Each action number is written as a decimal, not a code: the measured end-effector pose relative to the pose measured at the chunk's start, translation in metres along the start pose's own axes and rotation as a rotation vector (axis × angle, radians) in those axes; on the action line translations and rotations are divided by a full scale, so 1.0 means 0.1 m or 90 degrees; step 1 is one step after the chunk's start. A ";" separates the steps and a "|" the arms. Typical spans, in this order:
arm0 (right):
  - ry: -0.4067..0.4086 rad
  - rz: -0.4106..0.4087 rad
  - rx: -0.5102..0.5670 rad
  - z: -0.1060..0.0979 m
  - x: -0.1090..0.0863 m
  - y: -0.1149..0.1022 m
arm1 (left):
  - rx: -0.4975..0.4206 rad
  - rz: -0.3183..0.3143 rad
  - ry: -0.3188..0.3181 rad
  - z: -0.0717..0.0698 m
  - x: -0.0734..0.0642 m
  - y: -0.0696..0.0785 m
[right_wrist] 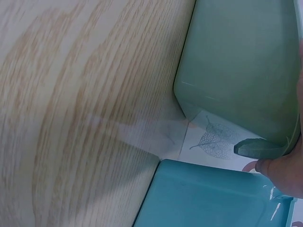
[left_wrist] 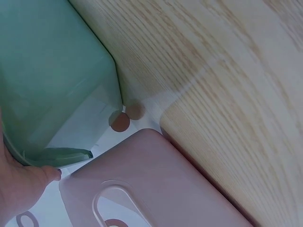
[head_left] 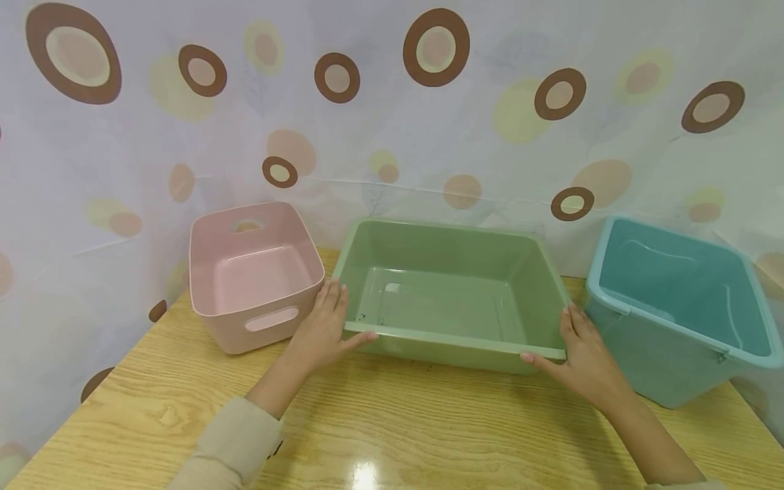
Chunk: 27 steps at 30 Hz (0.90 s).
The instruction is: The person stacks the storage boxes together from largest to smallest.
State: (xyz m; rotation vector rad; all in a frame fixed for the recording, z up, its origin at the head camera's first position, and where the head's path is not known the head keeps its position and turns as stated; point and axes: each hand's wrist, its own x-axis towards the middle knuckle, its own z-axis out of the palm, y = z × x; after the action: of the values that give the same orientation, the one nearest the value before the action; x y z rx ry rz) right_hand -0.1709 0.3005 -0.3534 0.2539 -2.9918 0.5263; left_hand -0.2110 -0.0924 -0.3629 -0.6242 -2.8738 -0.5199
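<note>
A wide, shallow green plastic basin stands on the wooden table, its inside facing up. My left hand grips its near left corner, thumb on the front rim and fingers along the side. At the near right corner my right hand holds it the same way. The left wrist view shows part of that hand at the rim, beside the basin's outer wall. In the right wrist view, part of the other hand touches the rim near the basin's side.
Left of the basin, close to my left hand, stands a pink basket with handle slots. A deeper teal tub is right beside my right hand. The wooden tabletop extends in front. A patterned sheet hangs behind.
</note>
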 end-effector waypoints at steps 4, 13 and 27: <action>-0.002 0.003 -0.003 -0.01 -0.01 -0.01 | 0.000 0.001 0.001 0.00 -0.01 0.00; -0.011 0.012 -0.001 -0.02 -0.02 -0.02 | 0.003 0.001 0.003 0.01 -0.02 0.00; -0.011 0.014 -0.003 -0.02 -0.03 -0.02 | 0.004 -0.001 0.009 0.03 -0.02 -0.01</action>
State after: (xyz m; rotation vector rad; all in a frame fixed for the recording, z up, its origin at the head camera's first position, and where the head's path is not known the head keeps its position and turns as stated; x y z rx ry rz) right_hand -0.1672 0.2995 -0.3510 0.2269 -3.0161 0.5214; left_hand -0.2100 -0.0927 -0.3662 -0.6149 -2.8615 -0.5136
